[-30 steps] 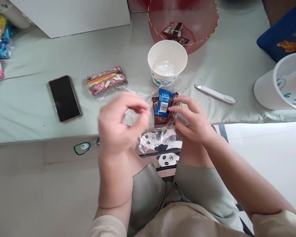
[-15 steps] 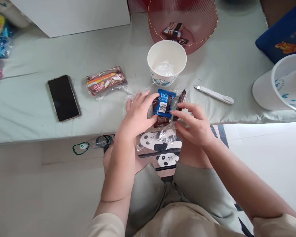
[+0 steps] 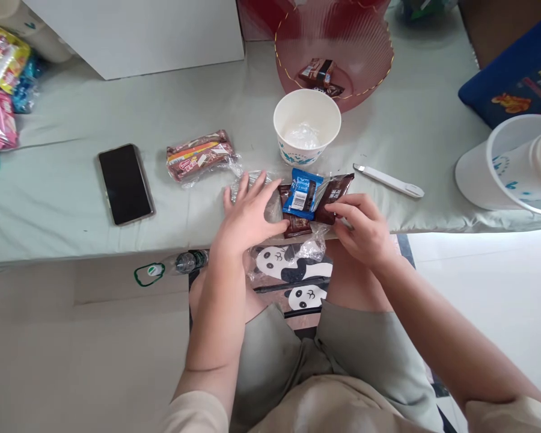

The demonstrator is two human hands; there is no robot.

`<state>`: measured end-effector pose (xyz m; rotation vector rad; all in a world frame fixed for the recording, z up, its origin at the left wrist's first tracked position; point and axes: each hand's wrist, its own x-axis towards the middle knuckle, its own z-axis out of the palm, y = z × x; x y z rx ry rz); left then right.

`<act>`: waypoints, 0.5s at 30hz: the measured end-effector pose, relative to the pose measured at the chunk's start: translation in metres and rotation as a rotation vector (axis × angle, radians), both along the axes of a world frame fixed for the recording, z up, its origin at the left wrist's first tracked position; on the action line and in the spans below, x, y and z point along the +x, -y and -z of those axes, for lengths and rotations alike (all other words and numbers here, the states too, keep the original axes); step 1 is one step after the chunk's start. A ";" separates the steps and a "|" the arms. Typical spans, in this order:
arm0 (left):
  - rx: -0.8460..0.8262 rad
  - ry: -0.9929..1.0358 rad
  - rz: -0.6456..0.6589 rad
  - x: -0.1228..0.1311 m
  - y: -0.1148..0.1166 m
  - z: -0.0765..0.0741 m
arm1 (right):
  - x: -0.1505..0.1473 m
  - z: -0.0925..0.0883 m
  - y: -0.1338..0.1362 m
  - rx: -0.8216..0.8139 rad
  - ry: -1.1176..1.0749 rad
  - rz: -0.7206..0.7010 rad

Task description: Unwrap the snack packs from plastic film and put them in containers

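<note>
My left hand (image 3: 247,218) rests with its fingers spread on clear plastic wrap (image 3: 273,204), its thumb at the edge of a dark brown snack packet (image 3: 297,226). Partly covering that packet is a blue snack packet (image 3: 301,195) with a barcode label. My right hand (image 3: 363,230) pinches the lower right edge of another brown snack packet (image 3: 336,193), which lies tilted against the blue one. Just beyond the packets stands a white paper cup (image 3: 293,150) holding crumpled clear plastic.
A white-handled cutter (image 3: 390,180) lies to the right, near a white bin (image 3: 473,177). Leftward are a wrapped snack pack (image 3: 201,157) and a phone (image 3: 126,185). A red ribbed bowl (image 3: 360,57) with brown packets stands behind the cup. The table's front edge is close.
The brown packet at my right hand has turned from edge-on to lying flatter, and my right fingers have closed on it. My left thumb and fingers have drawn off the blue packet.
</note>
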<state>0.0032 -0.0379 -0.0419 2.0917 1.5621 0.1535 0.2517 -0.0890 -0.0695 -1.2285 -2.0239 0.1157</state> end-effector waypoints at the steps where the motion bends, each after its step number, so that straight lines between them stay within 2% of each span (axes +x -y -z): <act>1: -0.002 -0.002 0.001 0.000 0.000 0.001 | 0.004 -0.002 0.001 0.003 0.012 -0.002; 4: -0.019 -0.034 0.007 -0.001 -0.001 0.001 | 0.022 -0.004 0.004 0.017 0.032 -0.011; 7: -0.024 -0.059 0.008 0.000 -0.002 0.000 | 0.040 0.002 0.009 0.009 0.072 -0.002; 11: -0.028 -0.051 -0.003 0.000 -0.004 0.001 | 0.055 0.011 0.014 -0.073 0.085 0.039; 13: -0.028 -0.046 -0.006 0.000 -0.004 0.001 | 0.057 0.006 0.015 -0.109 0.113 0.023; 15: -0.010 -0.027 -0.011 0.000 0.000 -0.002 | 0.056 -0.005 0.013 -0.079 0.123 0.066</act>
